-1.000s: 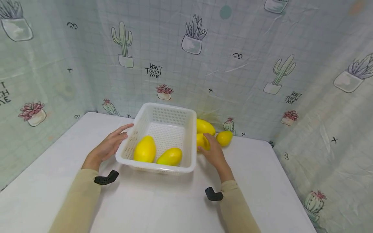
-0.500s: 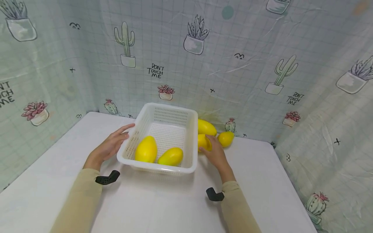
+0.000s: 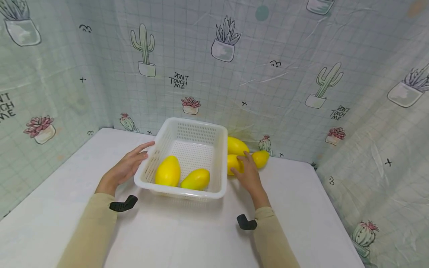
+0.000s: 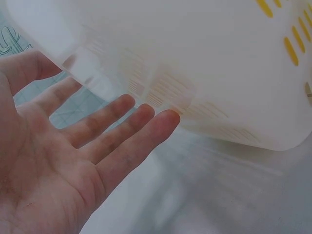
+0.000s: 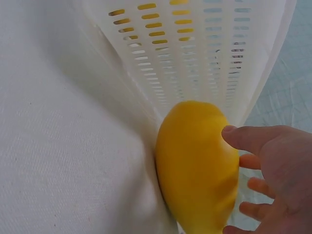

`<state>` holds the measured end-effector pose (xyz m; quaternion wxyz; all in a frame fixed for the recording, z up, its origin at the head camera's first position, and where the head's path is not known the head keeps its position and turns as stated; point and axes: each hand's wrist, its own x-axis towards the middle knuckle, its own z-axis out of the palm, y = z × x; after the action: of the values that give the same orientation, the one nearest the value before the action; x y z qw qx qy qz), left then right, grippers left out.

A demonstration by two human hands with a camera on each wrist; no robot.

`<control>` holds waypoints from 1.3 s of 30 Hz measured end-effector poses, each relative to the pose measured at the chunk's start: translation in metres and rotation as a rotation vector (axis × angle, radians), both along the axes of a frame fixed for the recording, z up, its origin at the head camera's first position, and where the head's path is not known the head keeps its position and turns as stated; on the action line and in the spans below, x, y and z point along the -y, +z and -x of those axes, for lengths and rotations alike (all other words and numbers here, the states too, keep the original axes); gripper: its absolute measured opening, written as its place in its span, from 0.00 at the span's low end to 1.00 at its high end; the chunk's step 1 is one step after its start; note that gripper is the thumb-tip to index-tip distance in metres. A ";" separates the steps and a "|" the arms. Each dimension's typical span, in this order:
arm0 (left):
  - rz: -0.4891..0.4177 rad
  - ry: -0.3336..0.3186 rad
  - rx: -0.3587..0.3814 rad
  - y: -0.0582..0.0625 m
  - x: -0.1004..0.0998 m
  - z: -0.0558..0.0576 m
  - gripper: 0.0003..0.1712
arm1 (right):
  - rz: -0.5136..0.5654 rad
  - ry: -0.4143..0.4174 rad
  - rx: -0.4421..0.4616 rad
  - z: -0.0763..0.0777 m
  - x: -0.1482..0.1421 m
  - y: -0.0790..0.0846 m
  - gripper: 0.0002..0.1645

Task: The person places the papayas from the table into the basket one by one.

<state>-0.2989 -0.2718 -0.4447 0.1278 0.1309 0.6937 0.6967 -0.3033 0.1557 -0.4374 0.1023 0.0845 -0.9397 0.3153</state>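
A white plastic basket (image 3: 196, 149) holds two yellow mangoes, a larger mango (image 3: 168, 172) and a smaller mango (image 3: 196, 179) at its near side. My left hand (image 3: 125, 169) rests its fingertips against the basket's left side, fingers nearly straight and spread in the left wrist view. Outside the basket's right wall lies another mango (image 5: 197, 165). Over it is my right hand (image 3: 248, 175), thumb at its near side and fingers loosely spread beyond; whether every fingertip touches cannot be told. Behind lie a longer mango (image 3: 237, 146) and a small mango (image 3: 260, 159).
A white cloth covers the table (image 3: 187, 234). Behind and at both sides hangs a curtain (image 3: 254, 85) printed with cacti, close to the farthest mangoes. Black wrist devices sit on both tan sleeves (image 3: 88, 230).
The fingers of my right hand have lifted and spread, shifting slightly right off the mango beside the basket. The basket, the mangoes and my left hand stay in place.
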 end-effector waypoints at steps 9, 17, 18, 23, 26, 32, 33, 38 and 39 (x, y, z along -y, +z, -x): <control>-0.015 0.000 0.017 0.001 0.002 0.000 0.29 | 0.052 -0.027 0.074 -0.002 0.002 0.002 0.30; -0.002 0.023 0.027 0.003 0.001 -0.001 0.29 | 0.025 -0.035 0.027 -0.001 0.001 0.002 0.38; -0.001 0.019 0.023 0.003 0.001 -0.001 0.29 | 0.017 -0.037 0.022 -0.001 0.001 0.001 0.39; 0.002 0.018 0.020 0.003 0.000 -0.001 0.29 | -0.023 -0.057 0.007 0.000 -0.003 -0.002 0.40; 0.004 0.028 0.034 0.004 0.000 -0.001 0.29 | -0.037 -0.076 0.022 0.000 -0.005 -0.005 0.41; 0.009 0.032 0.050 0.004 0.000 0.000 0.29 | 0.043 -0.090 0.067 -0.002 -0.005 -0.010 0.41; 0.009 0.033 0.050 0.004 0.000 0.000 0.29 | 0.062 -0.092 0.068 -0.002 -0.005 -0.011 0.41; 0.013 0.034 0.042 0.004 -0.001 -0.001 0.29 | 0.125 -0.099 0.052 -0.005 -0.004 -0.014 0.40; 0.016 0.032 0.040 0.004 -0.001 -0.001 0.29 | 0.136 -0.101 0.048 -0.005 -0.003 -0.015 0.40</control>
<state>-0.2976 -0.2703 -0.4405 0.1317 0.1048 0.6986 0.6955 -0.2981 0.1590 -0.4524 0.1011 0.0220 -0.9214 0.3747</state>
